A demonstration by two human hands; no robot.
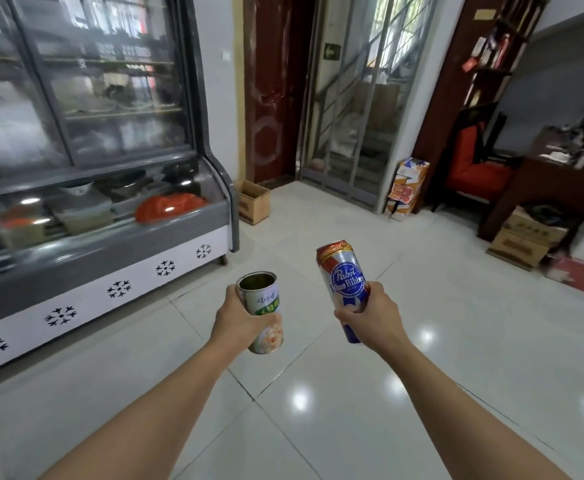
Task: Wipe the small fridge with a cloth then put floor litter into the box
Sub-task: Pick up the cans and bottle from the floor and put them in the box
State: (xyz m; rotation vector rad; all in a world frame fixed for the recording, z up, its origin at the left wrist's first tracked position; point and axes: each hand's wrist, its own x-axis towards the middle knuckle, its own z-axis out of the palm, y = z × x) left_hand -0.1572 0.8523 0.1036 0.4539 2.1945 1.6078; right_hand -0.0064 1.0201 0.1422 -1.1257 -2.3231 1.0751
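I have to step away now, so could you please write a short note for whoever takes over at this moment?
Left hand: shut on the open tin, top removed, looks empty.
Right hand: shut on the beer can.
Both are held up over the tiled floor. An open cardboard box stands ahead by the fridge corner.
Done: both cans picked up; no cloth in view, so I cannot confirm the wiping.
Left: carry both to the box, probably that one, and drop them in, then check for more litter.
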